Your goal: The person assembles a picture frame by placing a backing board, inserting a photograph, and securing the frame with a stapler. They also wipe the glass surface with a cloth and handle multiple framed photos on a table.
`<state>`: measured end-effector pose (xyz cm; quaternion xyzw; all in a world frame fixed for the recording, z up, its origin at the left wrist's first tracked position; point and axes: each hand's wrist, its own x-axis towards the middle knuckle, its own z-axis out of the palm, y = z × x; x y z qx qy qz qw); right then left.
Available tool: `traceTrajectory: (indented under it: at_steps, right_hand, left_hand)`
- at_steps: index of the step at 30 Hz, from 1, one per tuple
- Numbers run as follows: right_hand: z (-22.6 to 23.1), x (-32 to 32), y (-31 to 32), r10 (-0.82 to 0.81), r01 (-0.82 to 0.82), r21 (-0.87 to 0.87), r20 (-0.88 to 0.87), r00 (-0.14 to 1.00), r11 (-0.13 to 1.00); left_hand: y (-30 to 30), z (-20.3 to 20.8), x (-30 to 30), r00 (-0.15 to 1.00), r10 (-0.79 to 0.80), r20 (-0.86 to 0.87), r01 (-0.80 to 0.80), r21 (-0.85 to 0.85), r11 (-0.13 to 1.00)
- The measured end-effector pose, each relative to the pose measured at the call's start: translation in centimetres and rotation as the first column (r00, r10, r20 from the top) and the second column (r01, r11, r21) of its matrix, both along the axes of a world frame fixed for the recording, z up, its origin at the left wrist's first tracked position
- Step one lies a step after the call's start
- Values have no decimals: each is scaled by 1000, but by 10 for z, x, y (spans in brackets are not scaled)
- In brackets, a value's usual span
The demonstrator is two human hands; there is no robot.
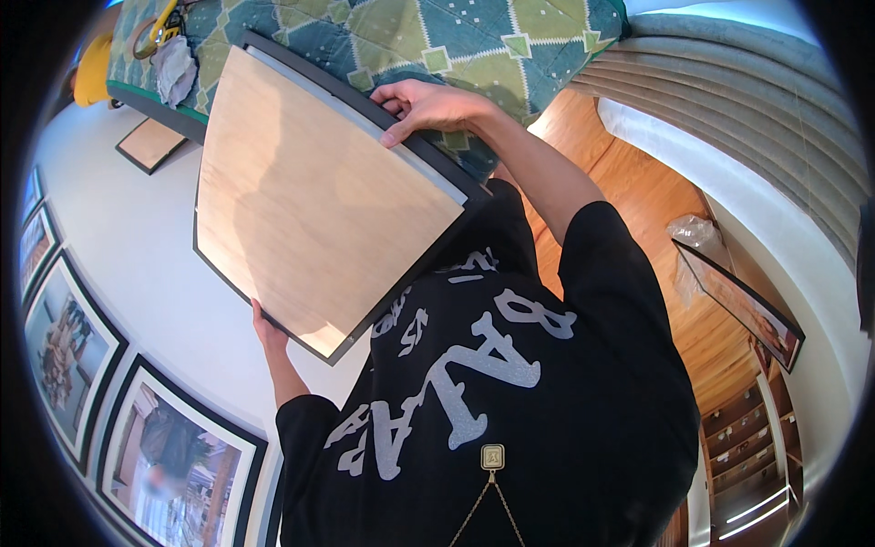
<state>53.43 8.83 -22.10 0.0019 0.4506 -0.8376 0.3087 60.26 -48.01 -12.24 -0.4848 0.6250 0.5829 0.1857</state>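
Observation:
Tilted in front of my chest is a large picture frame with a black border and a pale wooden backing board facing up. A light strip shows between the board and the border along its right side. My right hand is closed on that side, thumb on the light strip and fingers bent over the black border. At the lower left edge, my left hand grips the border; most of its fingers are hidden behind the frame. The frame's far corner overlaps a green patterned quilt.
On the quilt's far left lie a crumpled pale cloth and a yellow-and-black object. Several framed pictures line the left side. Another framed picture leans at right near clear plastic, with grey curtains and a wooden shelf nearby.

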Motion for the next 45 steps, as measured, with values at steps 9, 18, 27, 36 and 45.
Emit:
traceTrajectory:
  at_steps: [9, 18, 27, 36, 45]
  right_hand:
    - [-3, 2, -2, -18, 18, 14, -25, 1000, 1000]
    - [-2, 1, -7, 25, -13, 227, -50, 998, 974]
    - [41, -7, -19, 40, 6, 744, -43, 998, 668]
    - [32, -27, -41, -102, 435, 734, -453, 886, 521]
    - [11, -53, -33, 251, 501, 711, -668, 701, 494]
  left_hand:
    - [0, 6, -3, 1000, 18, 19, -18, -20, 1000]
    - [21, 39, -9, 997, -9, -72, -1, -150, 989]
    - [14, 111, -6, 980, -145, -138, 114, -209, 971]
    - [80, 198, -5, 943, -242, -230, 108, -474, 874]
    - [152, 276, -20, 844, -467, -266, 227, -611, 758]
